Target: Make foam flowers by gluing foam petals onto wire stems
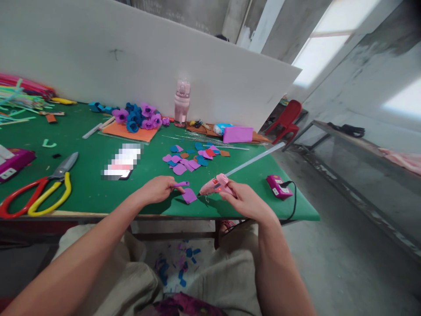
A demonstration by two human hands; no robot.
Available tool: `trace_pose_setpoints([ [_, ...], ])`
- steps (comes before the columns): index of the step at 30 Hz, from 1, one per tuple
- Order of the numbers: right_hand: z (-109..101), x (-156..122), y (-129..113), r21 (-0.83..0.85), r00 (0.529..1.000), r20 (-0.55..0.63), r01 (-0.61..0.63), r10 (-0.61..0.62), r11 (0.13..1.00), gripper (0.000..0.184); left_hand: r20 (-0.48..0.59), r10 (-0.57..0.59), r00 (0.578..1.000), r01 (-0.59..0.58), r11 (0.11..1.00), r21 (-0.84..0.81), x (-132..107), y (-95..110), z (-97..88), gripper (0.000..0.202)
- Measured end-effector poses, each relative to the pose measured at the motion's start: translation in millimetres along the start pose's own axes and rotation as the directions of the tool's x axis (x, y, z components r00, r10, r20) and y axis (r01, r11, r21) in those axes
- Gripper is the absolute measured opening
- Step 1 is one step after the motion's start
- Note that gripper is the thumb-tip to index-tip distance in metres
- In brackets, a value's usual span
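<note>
Purple petal (190, 196) lies near the front edge of the surface (95, 197), between left hand (161, 189), pinching purple roll (180, 184), and right hand (244, 198), gripping glue gun (211, 187).

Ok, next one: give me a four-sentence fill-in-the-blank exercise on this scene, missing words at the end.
1. The right hand has its grip on a pink ____ with a long clear stick jutting from its back.
2. The left hand holds a narrow ____ piece.
3. The scissors have one red handle and one ____ handle.
4. Purple and blue flowers lie on an ____ sheet.

Missing words: glue gun; purple; yellow; orange.
</note>
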State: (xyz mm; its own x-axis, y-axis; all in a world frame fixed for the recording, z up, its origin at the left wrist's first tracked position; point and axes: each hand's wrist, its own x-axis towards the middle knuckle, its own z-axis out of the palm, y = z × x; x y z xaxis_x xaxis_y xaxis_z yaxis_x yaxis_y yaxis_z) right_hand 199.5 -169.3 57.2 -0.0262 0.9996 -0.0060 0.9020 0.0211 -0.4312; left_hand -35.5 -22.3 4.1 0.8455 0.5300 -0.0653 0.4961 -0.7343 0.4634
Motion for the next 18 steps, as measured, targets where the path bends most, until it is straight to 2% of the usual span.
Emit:
trace_pose_setpoints([
  [8, 4.8, 1.3, -9.4, 0.015, 0.997, 0.007, 0.078, -0.078, 0.997, 0.021, 0.000, 0.007, 1.000, -0.007, 1.000, 0.023, 0.1, -0.4, 0.8, 0.048],
  [18, 9.2, 3.7, -11.7, -0.020, 0.996, 0.020, 0.085, -0.084, 0.996, 0.018, -0.002, 0.001, 1.000, -0.001, 1.000, 0.015, 0.9, 0.5, 0.4, 0.047],
])
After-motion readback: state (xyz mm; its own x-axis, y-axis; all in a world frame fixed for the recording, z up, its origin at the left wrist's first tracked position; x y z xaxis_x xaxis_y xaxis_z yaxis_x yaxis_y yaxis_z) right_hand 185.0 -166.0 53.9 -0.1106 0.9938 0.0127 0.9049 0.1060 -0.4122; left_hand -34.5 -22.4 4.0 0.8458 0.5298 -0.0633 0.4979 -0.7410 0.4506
